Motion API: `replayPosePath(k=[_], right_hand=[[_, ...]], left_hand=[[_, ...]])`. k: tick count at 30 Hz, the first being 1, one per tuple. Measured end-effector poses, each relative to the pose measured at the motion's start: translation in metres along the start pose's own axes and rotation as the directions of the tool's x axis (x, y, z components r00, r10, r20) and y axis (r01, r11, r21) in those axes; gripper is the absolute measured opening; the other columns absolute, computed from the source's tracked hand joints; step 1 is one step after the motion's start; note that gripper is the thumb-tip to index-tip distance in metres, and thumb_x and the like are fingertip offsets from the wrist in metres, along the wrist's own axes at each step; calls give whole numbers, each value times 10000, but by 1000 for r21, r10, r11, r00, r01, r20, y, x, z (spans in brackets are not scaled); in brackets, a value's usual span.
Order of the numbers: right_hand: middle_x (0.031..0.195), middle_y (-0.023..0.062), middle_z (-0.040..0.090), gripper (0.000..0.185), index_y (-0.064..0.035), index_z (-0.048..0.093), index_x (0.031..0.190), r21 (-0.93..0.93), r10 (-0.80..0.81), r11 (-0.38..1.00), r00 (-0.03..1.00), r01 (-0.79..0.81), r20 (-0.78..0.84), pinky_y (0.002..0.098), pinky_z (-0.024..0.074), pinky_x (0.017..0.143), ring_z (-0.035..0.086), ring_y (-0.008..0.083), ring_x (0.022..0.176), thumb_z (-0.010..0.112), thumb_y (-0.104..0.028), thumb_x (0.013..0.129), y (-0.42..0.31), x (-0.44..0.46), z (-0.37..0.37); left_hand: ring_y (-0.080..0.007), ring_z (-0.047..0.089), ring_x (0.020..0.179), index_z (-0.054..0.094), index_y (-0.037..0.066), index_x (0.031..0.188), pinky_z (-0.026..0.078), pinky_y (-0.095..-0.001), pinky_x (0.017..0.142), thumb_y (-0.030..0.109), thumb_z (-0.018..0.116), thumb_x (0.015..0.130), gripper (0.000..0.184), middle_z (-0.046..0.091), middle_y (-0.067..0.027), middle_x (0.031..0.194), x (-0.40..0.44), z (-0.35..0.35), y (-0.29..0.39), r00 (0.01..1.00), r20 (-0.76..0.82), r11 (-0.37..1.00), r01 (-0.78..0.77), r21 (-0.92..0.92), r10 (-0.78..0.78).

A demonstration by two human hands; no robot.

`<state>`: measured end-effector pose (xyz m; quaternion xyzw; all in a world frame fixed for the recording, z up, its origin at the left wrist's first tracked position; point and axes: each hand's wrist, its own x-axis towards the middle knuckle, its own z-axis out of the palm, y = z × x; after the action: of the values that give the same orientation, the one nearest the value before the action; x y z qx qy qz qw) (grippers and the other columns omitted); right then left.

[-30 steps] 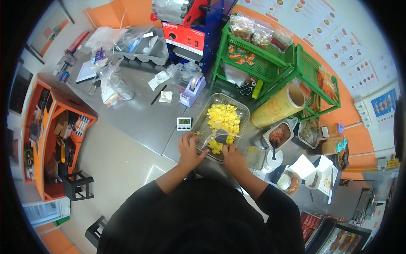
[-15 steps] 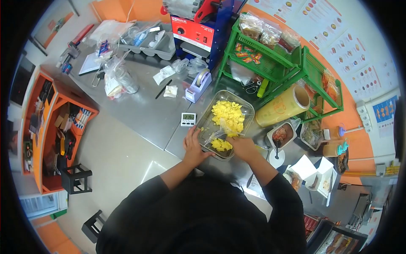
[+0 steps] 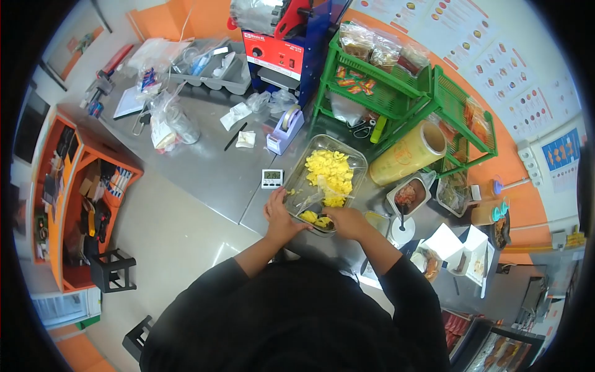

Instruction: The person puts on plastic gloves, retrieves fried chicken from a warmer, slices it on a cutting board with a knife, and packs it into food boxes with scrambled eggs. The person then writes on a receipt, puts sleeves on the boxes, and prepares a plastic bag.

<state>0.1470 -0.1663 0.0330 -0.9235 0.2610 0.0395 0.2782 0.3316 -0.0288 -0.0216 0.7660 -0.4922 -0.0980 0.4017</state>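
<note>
A clear rectangular container (image 3: 359, 162) stands on the steel counter, with yellow scrambled egg (image 3: 330, 173) heaped mostly in its far half. A smaller portion of egg lies at the near end. My left hand (image 3: 279, 217) grips the near left corner, fingers along the side and thumb at the near edge. Over the near right side, my right hand (image 3: 347, 222) is closed with its fingertips down at the smaller portion. Whatever it holds is hidden. Some clear plastic (image 3: 315, 197) lies across the egg between the two portions.
A digital timer (image 3: 272, 178) and a tape dispenser (image 3: 286, 130) stand left of the container. To the right are a large roll of film (image 3: 409, 152), a metal tub of minced filling (image 3: 409, 197) and open white boxes (image 3: 474, 248). Green rack baskets (image 3: 378, 87) rise behind.
My right hand has shifted slightly left and nearer to me, and the smaller egg portion looks more broken up with a dark patch in it. My left hand keeps its place on the corner.
</note>
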Motion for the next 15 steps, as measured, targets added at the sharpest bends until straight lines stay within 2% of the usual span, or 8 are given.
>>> replayPosePath(k=[3,5,6,8,9,11,12,15], right_hand=[[1011,159,681,204,-106,633,1106,75,37,996,997,-42,69,445,500,758,648,385,904,516,-166,950,2,10,-5],[949,141,684,194,-72,639,1098,324,-56,945,998,47,19,400,495,755,661,300,852,541,-134,942,23,19,4],[949,141,684,194,-72,639,1098,328,-52,944,999,45,12,400,495,755,661,300,852,541,-134,942,30,23,5],[848,71,653,172,-51,653,1067,469,-10,882,993,-46,117,327,482,708,615,181,774,569,-107,928,43,28,4],[848,71,653,172,-51,653,1067,470,-8,881,994,-45,109,327,482,708,615,181,774,569,-107,928,49,29,4],[788,21,599,180,-29,644,1055,707,64,641,939,-299,339,279,438,620,578,111,719,587,-111,905,62,28,4],[788,21,599,180,-29,644,1055,710,68,638,940,-298,334,279,438,620,578,111,719,587,-111,905,61,25,-1],[784,-8,561,180,-38,635,1080,767,121,495,906,-409,406,229,393,556,527,69,663,584,-121,929,57,6,-16]], left_hand=[[-341,293,1391,265,24,1425,197,-517,1087,437,954,359,1335,352,-169,1461,1,0,-2,999,-12,1000,-29,1,29],[-342,286,1394,258,22,1429,193,-517,1089,443,954,359,1344,348,-170,1464,0,0,-1,1000,-1,1000,-28,13,28],[-343,279,1397,251,21,1434,188,-517,1091,449,954,359,1354,343,-171,1466,0,1,0,1000,6,1000,-23,20,23],[-342,271,1402,245,21,1437,182,-518,1094,449,955,356,1363,339,-172,1468,2,1,3,1000,18,999,-18,39,17],[-342,263,1407,239,21,1441,176,-518,1098,449,956,353,1372,336,-173,1470,3,1,6,1000,26,998,-5,56,4],[-344,262,1409,236,20,1443,173,-515,1100,448,958,356,1373,332,-175,1473,3,-2,9,999,43,998,-16,59,14],[-347,260,1411,233,19,1445,171,-511,1103,447,959,359,1375,328,-177,1476,3,-4,11,998,61,998,-20,61,17],[-355,260,1414,222,22,1455,169,-505,1104,468,952,367,1384,316,-182,1487,3,-14,12,997,64,999,-46,-3,46]])
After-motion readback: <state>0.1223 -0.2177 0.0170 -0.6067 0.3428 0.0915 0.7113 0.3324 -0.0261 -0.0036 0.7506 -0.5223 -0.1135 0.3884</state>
